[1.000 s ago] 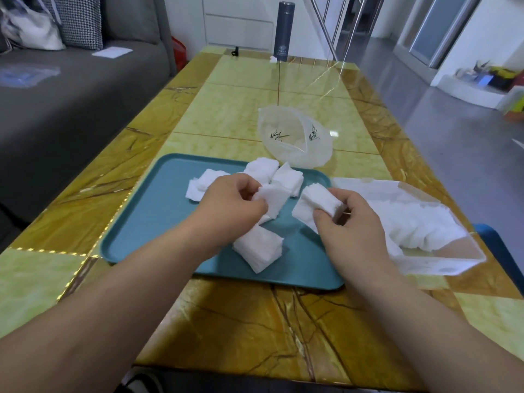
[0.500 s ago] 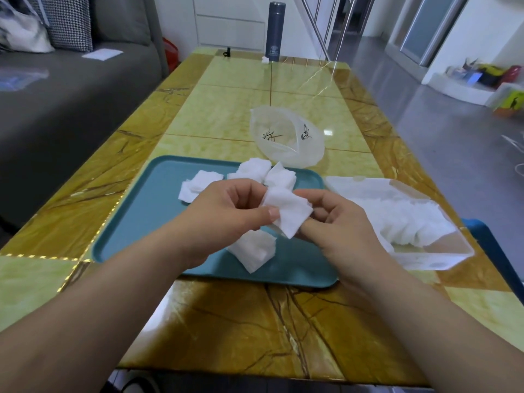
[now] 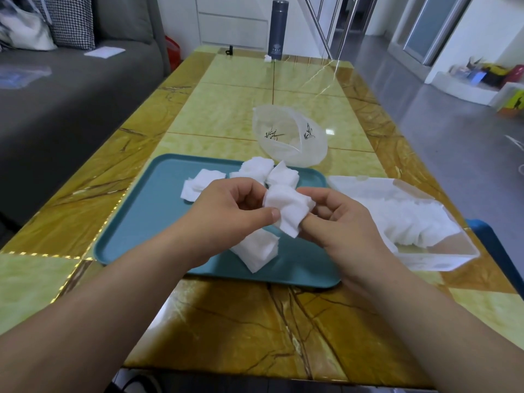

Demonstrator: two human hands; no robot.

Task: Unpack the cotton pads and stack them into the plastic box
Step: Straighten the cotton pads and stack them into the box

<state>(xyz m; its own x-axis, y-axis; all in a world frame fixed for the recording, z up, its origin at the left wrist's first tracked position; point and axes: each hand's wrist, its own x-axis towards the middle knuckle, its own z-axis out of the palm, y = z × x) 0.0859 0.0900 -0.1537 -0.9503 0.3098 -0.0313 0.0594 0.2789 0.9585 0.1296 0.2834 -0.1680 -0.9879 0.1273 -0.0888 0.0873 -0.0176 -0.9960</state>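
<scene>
Cotton pads, small sheaf: left hand and right hand are both pinching it above mid-tray, likely squaring edges for stacking. Plastic box, part-filled, is sitting just beside the tray's right edge.

someone's living room at home, grey sofa with a houndstooth cushion, glossy marble-look table, white cabinets behind, stair railing

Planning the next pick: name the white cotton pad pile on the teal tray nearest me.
The white cotton pad stack below the left hand; the others lie farther back.
</scene>
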